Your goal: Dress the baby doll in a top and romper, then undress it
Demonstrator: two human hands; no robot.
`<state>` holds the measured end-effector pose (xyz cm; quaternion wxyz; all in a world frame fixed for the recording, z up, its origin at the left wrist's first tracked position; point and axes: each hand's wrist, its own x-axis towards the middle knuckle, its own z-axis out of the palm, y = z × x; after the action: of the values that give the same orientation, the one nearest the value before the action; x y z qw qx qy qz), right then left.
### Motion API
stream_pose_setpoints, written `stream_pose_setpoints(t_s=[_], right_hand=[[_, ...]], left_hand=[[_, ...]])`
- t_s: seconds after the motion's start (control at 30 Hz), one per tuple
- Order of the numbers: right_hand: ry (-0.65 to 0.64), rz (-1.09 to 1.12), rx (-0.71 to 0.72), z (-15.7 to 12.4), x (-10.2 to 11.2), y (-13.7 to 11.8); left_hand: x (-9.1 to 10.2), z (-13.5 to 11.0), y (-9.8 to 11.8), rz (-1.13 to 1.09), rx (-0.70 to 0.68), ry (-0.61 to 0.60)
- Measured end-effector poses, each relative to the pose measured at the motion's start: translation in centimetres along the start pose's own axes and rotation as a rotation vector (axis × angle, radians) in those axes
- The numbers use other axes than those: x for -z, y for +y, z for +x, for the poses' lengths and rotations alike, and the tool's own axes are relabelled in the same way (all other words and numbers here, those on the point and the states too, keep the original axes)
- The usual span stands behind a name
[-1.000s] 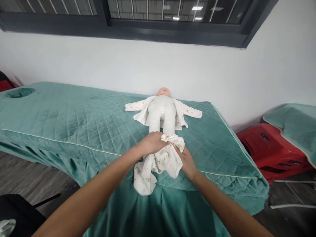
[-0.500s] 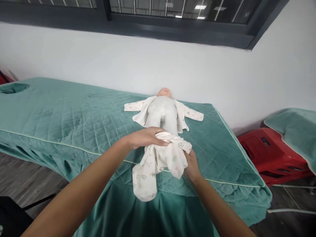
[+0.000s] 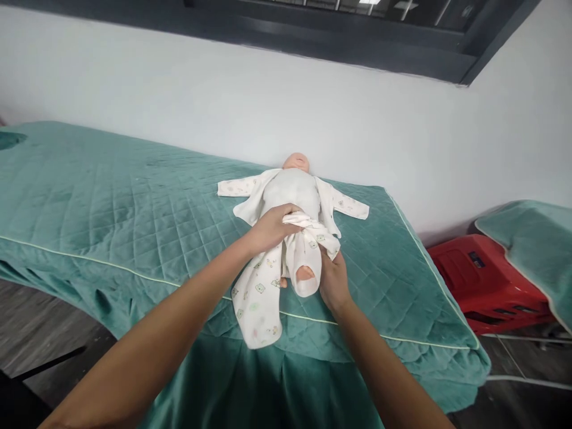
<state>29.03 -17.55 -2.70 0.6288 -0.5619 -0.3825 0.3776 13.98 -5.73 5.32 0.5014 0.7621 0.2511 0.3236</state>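
Note:
A baby doll (image 3: 292, 189) lies on its back with its head toward the wall, its pale cloth body showing between the sides of an open printed jacket (image 3: 348, 205). White baby trousers (image 3: 260, 298) with a small animal print are partly on it. One trouser leg surrounds a doll's leg, whose foot shows at the cuff; the other hangs flat at the left. My left hand (image 3: 274, 227) grips the gathered waistband from the left. On the right, my right hand (image 3: 333, 277) is closed on the trousers beside the covered leg, its fingers partly hidden by cloth.
A quilted green cover (image 3: 147, 220) lies over the bed, which runs along a white wall (image 3: 179, 95) under a dark window frame (image 3: 335, 36). Red plastic stools (image 3: 487, 280), partly under a green cloth (image 3: 531, 244), stand at the right.
Both hands have moved up toward the doll's body with the trousers. One trouser leg now encloses a doll's leg, and its foot has come into view at the cuff.

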Motion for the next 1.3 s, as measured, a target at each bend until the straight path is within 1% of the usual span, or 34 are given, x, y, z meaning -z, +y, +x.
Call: stream_pose_setpoints(t_s=[0.1, 0.17, 0.23, 0.3, 0.37, 0.47, 0.53, 0.6, 0.63, 0.7, 0.77, 0.8, 0.87, 0.93, 1.0, 1.03, 1.07, 1.13, 1.23, 1.3], right_hand=[[0.05, -0.008, 0.098, 1.3, -0.1, -0.4], [0.057, -0.061, 0.141, 2.3, -0.3, -0.9], [0.074, -0.119, 0.198, 3.4, -0.5, -1.3], [0.094, -0.162, 0.249, 4.4, -0.7, -1.3], [0.139, -0.197, 0.265, 5.1, -0.8, -0.8], [0.216, -0.268, 0.243, 5.3, -0.5, 0.4], [0.21, -0.301, 0.279, 4.8, -0.2, 0.7], [0.137, -0.329, 0.36, 4.2, -0.1, 0.2], [0.073, -0.356, 0.395, 4.1, -0.1, -0.5], [-0.092, -0.432, 0.426, 4.3, -0.6, -2.5], [-0.259, -0.519, 0.413, 5.3, -1.6, -5.0], [-0.352, -0.583, 0.364, 6.0, -2.3, -6.2], [-0.519, -0.734, 0.22, 7.8, -3.8, -8.1], [-0.664, -0.808, 0.092, 9.6, -4.9, -8.9], [-0.768, -0.752, -0.006, 11.0, -5.4, -8.8], [-0.787, -0.684, -0.047, 11.6, -5.3, -8.4], [-0.78, -0.6, -0.083, 11.9, -5.1, -8.0], [-0.7, -0.394, -0.143, 12.2, -4.4, -7.0], [-0.55, -0.039, -0.221, 12.0, -3.7, -6.1], [-0.511, 0.129, -0.26, 11.7, -3.7, -5.9]], left_hand=[[-0.1, 0.9, -0.5, 0.066, -0.07, 0.023], [-0.2, 1.7, -0.8, 0.101, -0.125, 0.039], [-0.3, 2.4, -1.1, 0.132, -0.184, 0.085], [-0.2, 3.0, -1.6, 0.152, -0.213, 0.156], [0.1, 3.1, -2.2, 0.131, -0.178, 0.197], [1.1, 2.4, -3.5, 0.023, -0.029, 0.178], [2.0, 1.6, -4.4, -0.101, 0.067, 0.169], [2.7, 0.9, -5.4, -0.268, 0.118, 0.158], [2.9, 0.6, -5.8, -0.354, 0.12, 0.142], [3.1, 0.4, -6.5, -0.495, 0.096, 0.103], [3.2, 0.4, -6.8, -0.571, 0.063, 0.078], [3.2, 0.4, -6.9, -0.588, 0.053, 0.076], [3.1, 0.4, -6.8, -0.595, 0.062, 0.092], [3.1, 0.2, -6.8, -0.603, 0.094, 0.131], [3.0, 0.0, -6.8, -0.623, 0.132, 0.149], [3.0, 0.0, -6.8, -0.627, 0.144, 0.142], [3.0, -0.1, -6.9, -0.621, 0.152, 0.124], [3.0, -0.2, -6.8, -0.586, 0.167, 0.053], [3.2, -0.3, -6.4, -0.562, 0.209, -0.12], [3.3, -0.4, -6.1, -0.564, 0.249, -0.21]])
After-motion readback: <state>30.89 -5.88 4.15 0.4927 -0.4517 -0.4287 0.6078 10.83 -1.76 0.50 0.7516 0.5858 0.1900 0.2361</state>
